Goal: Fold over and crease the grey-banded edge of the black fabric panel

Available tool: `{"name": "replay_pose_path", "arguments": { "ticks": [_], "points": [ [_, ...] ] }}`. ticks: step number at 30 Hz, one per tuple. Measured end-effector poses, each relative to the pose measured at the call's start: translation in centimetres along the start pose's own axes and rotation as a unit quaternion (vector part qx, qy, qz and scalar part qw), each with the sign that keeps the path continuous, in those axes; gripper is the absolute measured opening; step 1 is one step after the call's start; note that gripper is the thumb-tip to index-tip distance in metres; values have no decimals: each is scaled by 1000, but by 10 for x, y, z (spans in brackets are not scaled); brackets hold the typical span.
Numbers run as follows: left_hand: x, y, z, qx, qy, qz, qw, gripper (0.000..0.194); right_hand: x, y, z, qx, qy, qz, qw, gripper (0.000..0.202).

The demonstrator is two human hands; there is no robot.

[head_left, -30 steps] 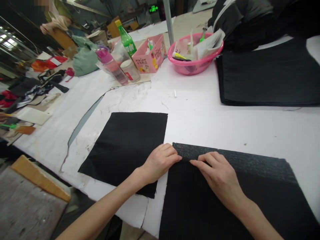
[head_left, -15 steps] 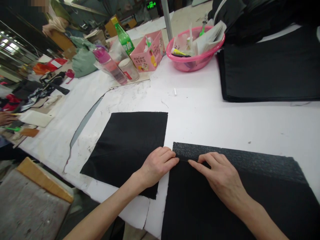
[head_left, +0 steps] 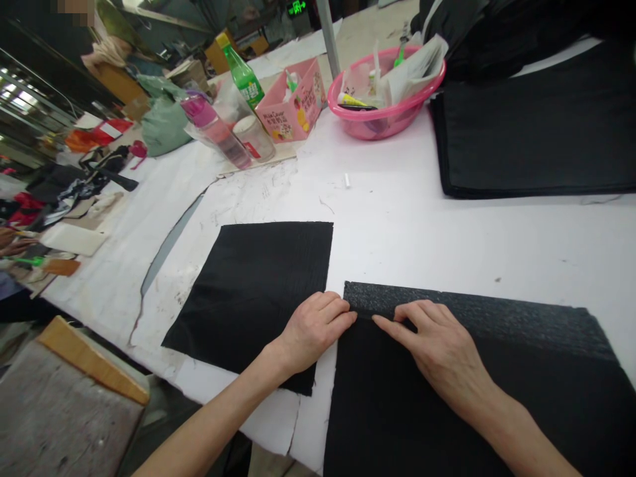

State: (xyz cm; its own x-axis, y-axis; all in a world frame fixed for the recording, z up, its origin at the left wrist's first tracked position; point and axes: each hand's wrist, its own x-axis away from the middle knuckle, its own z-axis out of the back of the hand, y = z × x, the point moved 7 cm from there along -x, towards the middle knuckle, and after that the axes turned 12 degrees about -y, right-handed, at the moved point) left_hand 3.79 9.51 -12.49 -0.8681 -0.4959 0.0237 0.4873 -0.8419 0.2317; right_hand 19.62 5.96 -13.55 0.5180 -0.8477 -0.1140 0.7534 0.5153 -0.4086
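A large black fabric piece lies in front of me on the right, with a speckled dark grey strip along its far edge. At the fabric's far left corner, my left hand has its fingers closed on the edge, beside the strip. A short way to the right, my right hand pinches the fabric between thumb and fingers along the line where the strip meets the black. Under my left wrist lies a second, smaller black fabric piece, flat on the table.
Black fabric is stacked at the back right of the white-covered table. Behind stand a pink basin, a pink box, a green bottle and a pink water bottle. A co-worker's hand shows at far left.
Both hands keep their hold in nearly the same place on the fabric. The view has shifted very slightly; at far left the co-worker's hand has moved a little.
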Motion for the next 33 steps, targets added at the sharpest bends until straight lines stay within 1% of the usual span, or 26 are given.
{"name": "replay_pose_path", "arguments": {
  "ticks": [9, 19, 25, 30, 33],
  "points": [
    [0, 0, -1, -5, 2, -1, 1000, 15, -2, 1, 0, -1, 4, -5, 1000, 37],
    [-2, 4, -1, -28, -13, -18, 999, 14, -2, 0, 0, 2, -2, -6, 1000, 33],
    [-5, 7, -3, -53, -51, -33, 997, 17, -2, 0, -2, 4, -7, -3, 1000, 31],
    [-6, 8, -5, -87, -61, -36, 994, 25, -2, 0, -4, 0, -14, -4, 1000, 31],
    [-5, 8, -6, -98, -64, -38, 992, 25, -2, 1, -5, 0, -15, -4, 1000, 31]
  ]
}}
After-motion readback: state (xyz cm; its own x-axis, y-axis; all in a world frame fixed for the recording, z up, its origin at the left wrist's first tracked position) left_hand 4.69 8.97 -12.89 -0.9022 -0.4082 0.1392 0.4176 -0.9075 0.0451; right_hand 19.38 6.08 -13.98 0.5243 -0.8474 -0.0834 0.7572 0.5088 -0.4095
